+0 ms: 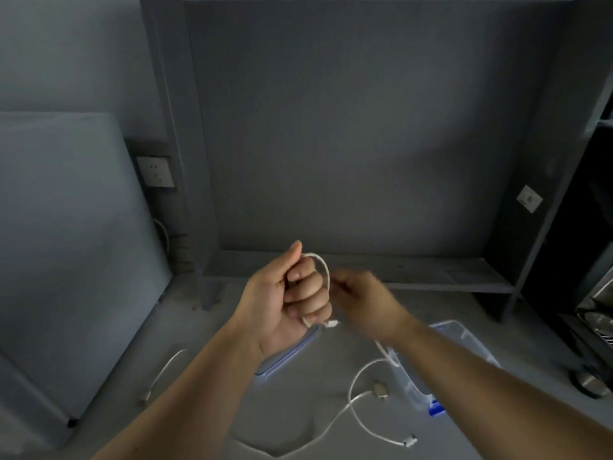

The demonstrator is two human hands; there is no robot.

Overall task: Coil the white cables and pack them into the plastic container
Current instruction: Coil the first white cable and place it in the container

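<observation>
White, thin charging cable (323, 267) arches over the knuckles of the left hand (292, 293), which is clenched in a fist with the thumb up; one plug end of the cable pokes out below the little finger at about 5 o'clock from the fist. Just beside it at 3 o'clock, the right hand (361, 297) is motion-blurred; it appears to pinch the running part of the same cable, but the blur leaves the grip uncertain. From under the right wrist the slack hangs toward 6 o'clock, reaches the grey tabletop (298, 386), loops there and appears to end in a white plug (409, 440) near the lower edge, so the loose length's long axis runs roughly from 12 to 6 o'clock beneath the right forearm. Judged from this layout, the next wrap depends on the right hand, the nearer one to the slack, carrying it around the still left fist. A clear rectangular plastic container with blue clips (464, 333) sits open on the table at 4 o'clock from the hands, partly hidden by the right forearm and closer to that arm. Its clear lid with a blue rim (288, 356) lies under the left wrist. A second white cable (166, 370) lies uncoiled at 7 o'clock, nearer the left arm.
</observation>
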